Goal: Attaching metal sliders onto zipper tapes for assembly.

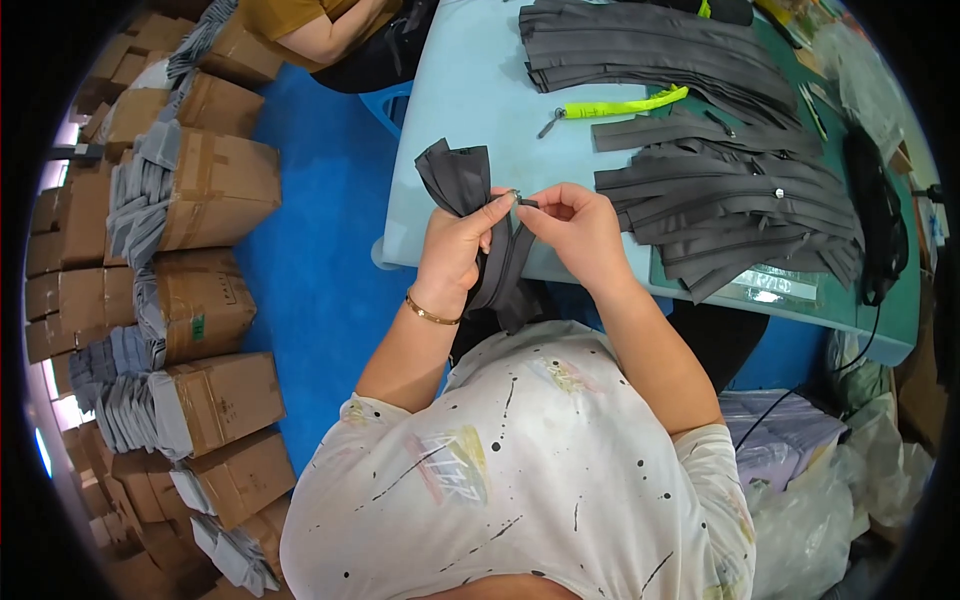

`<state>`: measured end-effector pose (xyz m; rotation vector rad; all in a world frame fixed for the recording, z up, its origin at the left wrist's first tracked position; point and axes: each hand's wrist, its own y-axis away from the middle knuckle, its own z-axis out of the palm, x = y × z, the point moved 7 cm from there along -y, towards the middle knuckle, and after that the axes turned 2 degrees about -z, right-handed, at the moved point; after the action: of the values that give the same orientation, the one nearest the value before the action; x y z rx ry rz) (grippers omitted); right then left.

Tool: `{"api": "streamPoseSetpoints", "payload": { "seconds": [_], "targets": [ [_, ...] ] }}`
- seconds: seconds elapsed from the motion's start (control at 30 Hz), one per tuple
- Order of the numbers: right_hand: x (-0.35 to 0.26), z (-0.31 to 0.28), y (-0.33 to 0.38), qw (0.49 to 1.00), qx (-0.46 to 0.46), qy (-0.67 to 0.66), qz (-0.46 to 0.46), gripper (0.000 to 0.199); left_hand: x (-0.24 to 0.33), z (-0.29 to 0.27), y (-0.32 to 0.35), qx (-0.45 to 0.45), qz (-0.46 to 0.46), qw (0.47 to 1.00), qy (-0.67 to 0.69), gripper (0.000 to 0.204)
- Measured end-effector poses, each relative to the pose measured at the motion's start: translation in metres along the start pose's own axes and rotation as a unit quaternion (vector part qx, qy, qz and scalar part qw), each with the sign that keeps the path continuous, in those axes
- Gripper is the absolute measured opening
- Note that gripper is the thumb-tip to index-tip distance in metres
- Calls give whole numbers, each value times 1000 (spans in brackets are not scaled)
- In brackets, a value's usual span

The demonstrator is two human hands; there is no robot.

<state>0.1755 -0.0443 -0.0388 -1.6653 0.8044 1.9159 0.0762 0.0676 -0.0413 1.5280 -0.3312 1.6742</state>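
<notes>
My left hand (452, 248) is closed round a folded bundle of dark grey zipper strips (456, 178), in front of the table's near left edge. The upper ends fan out above the fist and the rest hangs down toward my lap. Beside it, my right hand (582, 232) pinches at a small metal zipper slider (516, 196), close to my left thumb tip. The fingers partly hide the slider. To the right lies a loose pile of grey zipper strips (740, 200), with a few sliders showing on it.
On the pale blue table (470, 100) lie a neater stack of grey strips (650, 50) and a neon yellow strap (625, 106). A long black object (876, 215) with a cord lies at the right. Cardboard boxes (222, 190) line the left side. Another person's arm (335, 35) shows at the top.
</notes>
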Motion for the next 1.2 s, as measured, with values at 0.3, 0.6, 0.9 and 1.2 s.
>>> {"api": "streamPoseSetpoints", "payload": {
  "seconds": [0.3, 0.6, 0.9, 1.2],
  "targets": [
    [-2, -7, -2, 995, -33, 88, 23, 14, -2, 5, 4, -6, 25, 999, -40, 16],
    [-6, -13, -2, 983, -46, 176, 9, 12, -6, 6, 6, 4, 50, 996, -74, 15],
    [0, -15, -2, 992, -50, 113, -39, 13, -3, 12, 7, -18, 44, 996, -77, 16],
    [-4, -18, 2, 999, -34, 8, -36, 18, -1, 14, 10, -28, 40, 997, -60, 18]
  ]
}}
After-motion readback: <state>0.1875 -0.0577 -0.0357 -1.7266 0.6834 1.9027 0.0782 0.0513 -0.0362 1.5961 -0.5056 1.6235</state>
